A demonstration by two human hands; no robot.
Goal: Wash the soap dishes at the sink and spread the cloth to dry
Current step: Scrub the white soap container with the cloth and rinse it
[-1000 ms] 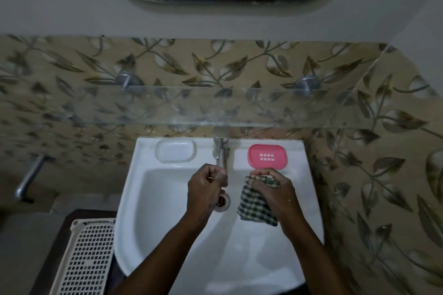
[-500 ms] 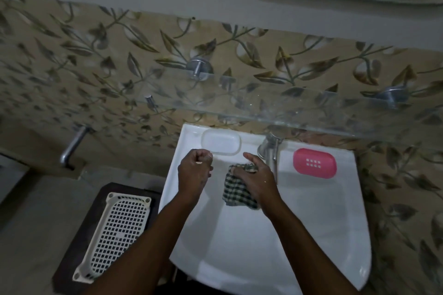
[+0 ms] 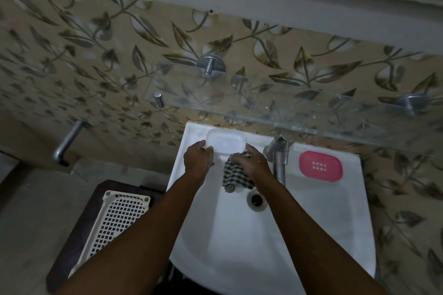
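Sink: glossy white ceramic basin with a rounded front edge and a flat back ledge; round metal drain in the bowl.
White soap dish: translucent white plastic, a rounded rectangle, smooth, on the sink's back ledge near its left corner.
Pink soap dish: pink plastic oval with two rows of small slots in the middle, on the back ledge toward the right corner, well apart from both hands.
Tap: dull metal spout at the middle of the back ledge, reaching over the bowl.
Cloth: soft woven fabric in a dark-and-light check, bunched, hanging into the bowl just left of the tap.
Left hand: palm down, fingers curled at the near-left edge of the white soap dish, touching it; whether it grips the dish cannot be told.
Right hand: knuckles up, closed around the top of the cloth, fingertips at the dish's near-right corner.
Basket: cream plastic lattice, on a dark stand left of the sink.
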